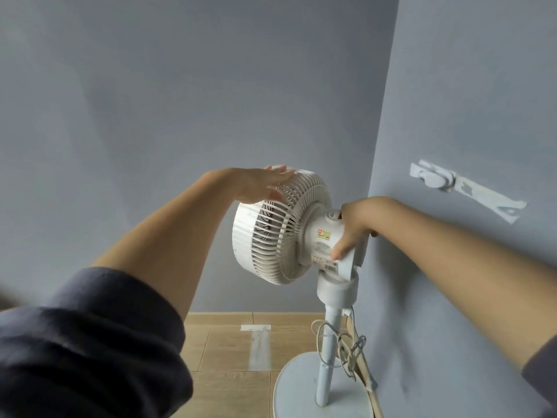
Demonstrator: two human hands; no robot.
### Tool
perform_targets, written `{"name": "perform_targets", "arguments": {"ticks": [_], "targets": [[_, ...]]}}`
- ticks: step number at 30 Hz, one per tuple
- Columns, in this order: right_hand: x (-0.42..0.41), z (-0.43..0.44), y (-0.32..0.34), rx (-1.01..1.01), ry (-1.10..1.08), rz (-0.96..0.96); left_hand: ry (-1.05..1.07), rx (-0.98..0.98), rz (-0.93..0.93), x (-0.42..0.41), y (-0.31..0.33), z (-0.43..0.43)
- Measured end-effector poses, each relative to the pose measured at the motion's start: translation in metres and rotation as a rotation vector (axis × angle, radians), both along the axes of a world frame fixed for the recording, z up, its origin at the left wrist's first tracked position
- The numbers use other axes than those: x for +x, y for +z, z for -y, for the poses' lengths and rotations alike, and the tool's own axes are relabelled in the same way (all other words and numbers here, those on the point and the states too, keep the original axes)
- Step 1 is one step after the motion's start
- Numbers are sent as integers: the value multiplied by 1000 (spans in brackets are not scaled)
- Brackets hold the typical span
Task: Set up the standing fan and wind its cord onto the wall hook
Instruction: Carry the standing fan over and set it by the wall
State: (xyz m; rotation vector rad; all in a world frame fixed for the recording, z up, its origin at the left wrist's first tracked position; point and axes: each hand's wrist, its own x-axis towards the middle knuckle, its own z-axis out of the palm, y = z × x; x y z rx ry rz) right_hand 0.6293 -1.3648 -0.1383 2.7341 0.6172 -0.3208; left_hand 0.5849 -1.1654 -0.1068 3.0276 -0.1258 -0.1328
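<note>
A white standing fan [280, 227] stands upright on its round base [298, 390] in the corner of two grey walls, its grille facing left. My left hand [265, 184] lies flat, fingers spread, on the top rim of the grille. My right hand [354, 227] grips the motor housing behind the grille. The white cord [343, 345] hangs in loose loops around the pole [328, 351] above the base. A white wall hook [434, 178] is taped to the right wall, above and to the right of the fan.
Grey walls meet in a corner right behind the fan. The wooden floor [229, 384] below carries a strip of pale tape [259, 345]. A long tape strip [488, 200] runs down-right from the hook. My dark sleeves fill the lower left and right edges.
</note>
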Motion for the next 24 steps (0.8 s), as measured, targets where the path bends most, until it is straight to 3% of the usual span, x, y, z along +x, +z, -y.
{"name": "perform_targets", "arguments": {"ticks": [3,10,16,24], "targets": [[0,1,-2,-6,-4,1,-10,-4,12,3,-2,5],[30,7,-2,-6,-23,-18,-23,301,238,-9,19,16],[42,0,-3,-21,41,15,7,0,184,-20,-1,33],[41,2,-7,-4,4,-30,83,146,92,-15,10,19]]}}
